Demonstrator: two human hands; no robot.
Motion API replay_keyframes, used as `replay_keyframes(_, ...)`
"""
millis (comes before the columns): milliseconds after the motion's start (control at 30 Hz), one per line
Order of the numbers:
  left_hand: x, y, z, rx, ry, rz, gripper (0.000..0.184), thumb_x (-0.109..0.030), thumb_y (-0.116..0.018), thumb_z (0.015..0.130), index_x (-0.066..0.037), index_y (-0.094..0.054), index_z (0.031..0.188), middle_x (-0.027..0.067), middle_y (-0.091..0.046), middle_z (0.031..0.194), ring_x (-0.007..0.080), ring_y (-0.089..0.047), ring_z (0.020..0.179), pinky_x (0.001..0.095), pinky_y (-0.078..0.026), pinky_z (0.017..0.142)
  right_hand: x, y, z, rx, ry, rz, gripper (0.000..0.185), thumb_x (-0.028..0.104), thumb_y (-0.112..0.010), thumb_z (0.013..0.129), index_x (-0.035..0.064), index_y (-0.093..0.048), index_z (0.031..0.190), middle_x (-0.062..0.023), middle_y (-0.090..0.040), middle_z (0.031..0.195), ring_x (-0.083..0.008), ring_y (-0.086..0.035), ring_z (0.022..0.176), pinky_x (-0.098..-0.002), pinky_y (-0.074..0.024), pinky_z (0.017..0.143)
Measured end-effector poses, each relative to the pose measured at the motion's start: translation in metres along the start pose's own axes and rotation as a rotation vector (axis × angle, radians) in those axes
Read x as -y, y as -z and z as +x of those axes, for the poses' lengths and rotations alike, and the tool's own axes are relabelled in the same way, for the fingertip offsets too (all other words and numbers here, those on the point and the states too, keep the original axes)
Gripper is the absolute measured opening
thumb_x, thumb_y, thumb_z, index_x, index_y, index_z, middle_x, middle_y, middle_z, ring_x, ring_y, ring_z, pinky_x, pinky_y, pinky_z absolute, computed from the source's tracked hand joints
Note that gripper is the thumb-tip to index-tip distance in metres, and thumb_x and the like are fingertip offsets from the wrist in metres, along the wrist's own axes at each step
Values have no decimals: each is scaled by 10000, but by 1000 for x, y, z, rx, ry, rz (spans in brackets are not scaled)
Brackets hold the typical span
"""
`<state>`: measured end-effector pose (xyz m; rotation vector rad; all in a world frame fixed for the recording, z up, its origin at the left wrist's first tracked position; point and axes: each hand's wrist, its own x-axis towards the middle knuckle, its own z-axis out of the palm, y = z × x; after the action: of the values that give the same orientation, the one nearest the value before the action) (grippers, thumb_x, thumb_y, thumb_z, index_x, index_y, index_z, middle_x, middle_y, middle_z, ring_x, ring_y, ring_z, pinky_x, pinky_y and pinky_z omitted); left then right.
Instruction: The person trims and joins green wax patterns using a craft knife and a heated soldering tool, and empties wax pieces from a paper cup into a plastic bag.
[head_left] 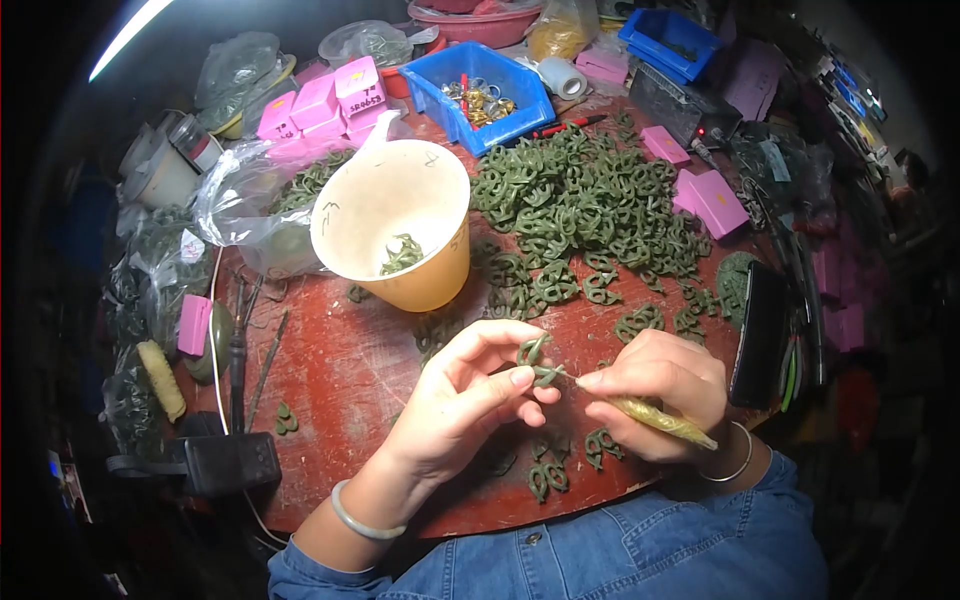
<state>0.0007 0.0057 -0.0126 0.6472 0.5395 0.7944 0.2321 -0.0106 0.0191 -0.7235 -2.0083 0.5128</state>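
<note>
Between the thumb and fingers of my left hand (490, 385) is a small green openwork wax piece (536, 352). My right hand (665, 390) grips a thin-tipped tool with a yellow wrapped handle (665, 420), and its tip meets the green piece or lies right beside it. Below my hands, a few similar green pieces (547, 480) lie on the red table (340, 400). Just beyond my left hand stands a cream-coloured cup (440, 270), with some green pieces inside. A large heap of green pieces (580, 200) spreads across the table beyond my right hand.
Behind the heap sits a blue bin (500, 130) of small metal parts. Pink blocks (340, 95) are stacked at the back left beside clear plastic bags (240, 200). A black phone-like slab (760, 335) leans at the right. A black box with a strap (230, 465) stands at left.
</note>
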Motion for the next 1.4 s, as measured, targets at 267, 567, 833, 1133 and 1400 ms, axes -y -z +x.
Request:
replay_keyframes(267,0,-4,-1,-7,-1,10,332,-10,-591,955,-35,-534,1280,103,-620,1108,195,-659,956,299,-554,753,0,2,-1,-14,-13,-150,321,10,-809,753,8,-663,1040,-105,-703,883,-226,-640,697,-327,-513,630)
replay_keyframes(567,-4,-4,-2,44,43,-146,333,-39,-603,938,-28,-519,1260,85,-603,1048,200,-653,934,286,-542,755,4,0,-1,35,-108,-70,320,22,-788,780,25,-669,1077,-90,-676,859,-228,-655,692,-333,-525,609)
replay_keyframes(833,-1,-3,-4,-70,72,113,179,-179,-657,954,-96,-532,857,-23,-529,727,34,-430,583,199,-319,508,-4,-13,-10,499,-130,-23,307,208,-773,794,34,-609,987,-107,-549,891,-307,-593,830,-407,-510,729)
replay_keyframes(1133,11,-5,4,21,-255,592,241,-48,-700,893,-46,-612,1117,-4,-583,970,22,-451,671,173,-394,609,-11,-7,-7,197,-348,21,198,22,-750,805,10,-633,965,-146,-670,882,-288,-685,792,-349,-542,692)
replay_keyframes(1400,10,-10,0,-17,-231,672,335,-19,-735,860,-31,-607,1169,-2,-603,1075,19,-455,693,187,-417,661,-6,-3,-4,139,-603,450,120,0,-710,867,6,-661,976,-65,-696,935,-124,-660,838,-273,-519,783)
